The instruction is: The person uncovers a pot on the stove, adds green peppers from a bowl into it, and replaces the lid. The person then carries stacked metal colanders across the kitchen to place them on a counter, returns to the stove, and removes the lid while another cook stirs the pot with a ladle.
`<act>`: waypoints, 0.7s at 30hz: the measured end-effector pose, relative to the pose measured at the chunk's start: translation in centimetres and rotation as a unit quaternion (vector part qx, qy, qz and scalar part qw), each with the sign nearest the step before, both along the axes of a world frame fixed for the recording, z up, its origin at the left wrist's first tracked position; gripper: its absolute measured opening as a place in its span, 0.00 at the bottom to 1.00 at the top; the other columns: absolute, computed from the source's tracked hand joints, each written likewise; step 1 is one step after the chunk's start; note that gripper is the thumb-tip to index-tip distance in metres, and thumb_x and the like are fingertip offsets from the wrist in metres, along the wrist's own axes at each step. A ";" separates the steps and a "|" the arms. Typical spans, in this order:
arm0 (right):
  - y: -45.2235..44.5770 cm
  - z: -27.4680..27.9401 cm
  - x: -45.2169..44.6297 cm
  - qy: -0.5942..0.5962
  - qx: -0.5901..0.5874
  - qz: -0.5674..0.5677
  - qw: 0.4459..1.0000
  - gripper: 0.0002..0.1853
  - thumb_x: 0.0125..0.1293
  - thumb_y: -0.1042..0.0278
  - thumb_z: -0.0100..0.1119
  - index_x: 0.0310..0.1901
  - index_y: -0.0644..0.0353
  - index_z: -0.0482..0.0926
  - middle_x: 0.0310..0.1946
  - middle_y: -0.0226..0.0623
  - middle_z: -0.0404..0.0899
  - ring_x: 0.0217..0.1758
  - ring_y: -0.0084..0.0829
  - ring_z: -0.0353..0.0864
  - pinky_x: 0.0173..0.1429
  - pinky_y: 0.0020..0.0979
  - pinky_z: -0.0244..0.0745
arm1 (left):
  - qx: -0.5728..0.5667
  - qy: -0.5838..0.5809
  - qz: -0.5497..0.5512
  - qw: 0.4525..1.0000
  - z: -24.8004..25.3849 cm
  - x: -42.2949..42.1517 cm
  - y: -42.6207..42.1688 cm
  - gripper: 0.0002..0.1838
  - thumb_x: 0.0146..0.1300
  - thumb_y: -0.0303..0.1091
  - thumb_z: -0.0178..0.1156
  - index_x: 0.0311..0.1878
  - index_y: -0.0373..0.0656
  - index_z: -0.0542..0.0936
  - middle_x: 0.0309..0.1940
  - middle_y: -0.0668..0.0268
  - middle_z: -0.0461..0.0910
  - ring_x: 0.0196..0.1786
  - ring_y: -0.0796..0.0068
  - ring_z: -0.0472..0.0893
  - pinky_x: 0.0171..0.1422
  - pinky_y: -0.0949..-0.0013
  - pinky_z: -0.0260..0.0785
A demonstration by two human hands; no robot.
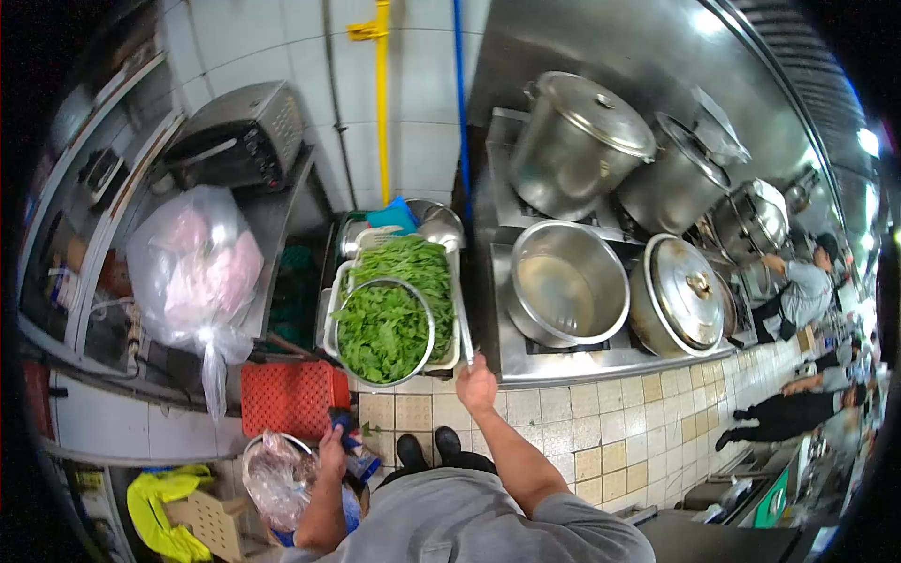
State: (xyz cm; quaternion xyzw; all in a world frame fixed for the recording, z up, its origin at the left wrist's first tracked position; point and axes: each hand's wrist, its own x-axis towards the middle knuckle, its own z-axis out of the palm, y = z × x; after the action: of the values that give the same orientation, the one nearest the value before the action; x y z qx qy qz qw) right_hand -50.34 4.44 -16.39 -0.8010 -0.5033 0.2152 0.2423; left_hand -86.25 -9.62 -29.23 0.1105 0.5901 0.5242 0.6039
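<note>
Tiled kitchen, tiled floor [601, 422], steel stove [511, 361] down the right, tabletop [269, 218] at left. Stove carries two tall lidded pots [587, 145] at the back; in front, an open pot [528, 314] with cloudy liquid sits just beside a lower lidded pot [690, 300]. Two other people at far right: one in a grey top [807, 289] by the stove, one in dark trousers [784, 430] further along. Tabletop has a clear bag [197, 263] of pink stuff, knotted end hanging over the edge, oven [235, 141] behind it. White tub [342, 279] between tabletop and stove, greens [413, 267] inside; round metal container [383, 384] at its near side, also full of leaves [380, 328]. Red crate [291, 394] just left of tub; nearer, another clear bag [282, 483] in a round bin, and a yellow-green cloth [160, 516]. Right hand [477, 383] clenched round the near end of a metal handle [464, 328] running along the tub's right edge; can't tell what it joins. Left hand [332, 452] low by the crate, at a dark item [345, 420]; can't tell if gripping.
</note>
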 end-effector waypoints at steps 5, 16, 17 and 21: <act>-2.4 1.8 1.6 0.096 0.085 0.038 0.991 0.17 0.63 0.69 0.61 0.53 0.62 0.74 0.29 0.49 0.83 0.30 0.48 0.84 0.38 0.46 0.80 | -0.075 -0.030 0.007 0.997 0.9 2.0 0.5 0.15 0.75 0.38 0.58 0.57 0.39 0.79 0.40 0.62 0.84 0.35 0.67 0.85 0.43 0.65 0.80; -13.1 9.5 6.7 0.420 0.025 0.017 0.907 0.15 0.71 0.63 0.65 0.27 0.55 0.73 0.18 0.25 0.72 0.16 0.18 0.68 0.20 0.23 0.62 | -0.061 -0.384 -0.186 0.903 6.7 3.4 -1.1 0.37 0.63 0.56 0.57 0.65 0.34 0.73 0.59 0.42 0.80 0.52 0.41 0.84 0.56 0.43 0.79; -13.4 9.7 7.2 0.408 0.033 -0.036 0.912 0.16 0.71 0.62 0.65 0.26 0.54 0.72 0.17 0.23 0.71 0.16 0.17 0.67 0.20 0.23 0.61 | -0.064 -0.387 -0.189 0.900 8.2 4.7 -0.7 0.37 0.63 0.56 0.56 0.66 0.34 0.72 0.60 0.42 0.79 0.53 0.41 0.84 0.57 0.43 0.79; -14.9 7.7 11.5 0.317 0.091 -0.146 0.933 0.19 0.70 0.62 0.66 0.23 0.52 0.70 0.15 0.18 0.65 0.17 0.14 0.62 0.20 0.25 0.56 | -0.013 -0.371 -0.244 0.896 12.9 11.5 2.1 0.42 0.63 0.57 0.51 0.74 0.37 0.66 0.71 0.44 0.70 0.65 0.44 0.77 0.71 0.41 0.68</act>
State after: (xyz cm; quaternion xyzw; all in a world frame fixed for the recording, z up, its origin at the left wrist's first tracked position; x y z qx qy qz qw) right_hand -38.79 -10.50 -8.69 -0.7305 -0.2950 0.3732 0.4900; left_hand -74.76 -7.56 -16.31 0.0410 0.2848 0.3560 0.8891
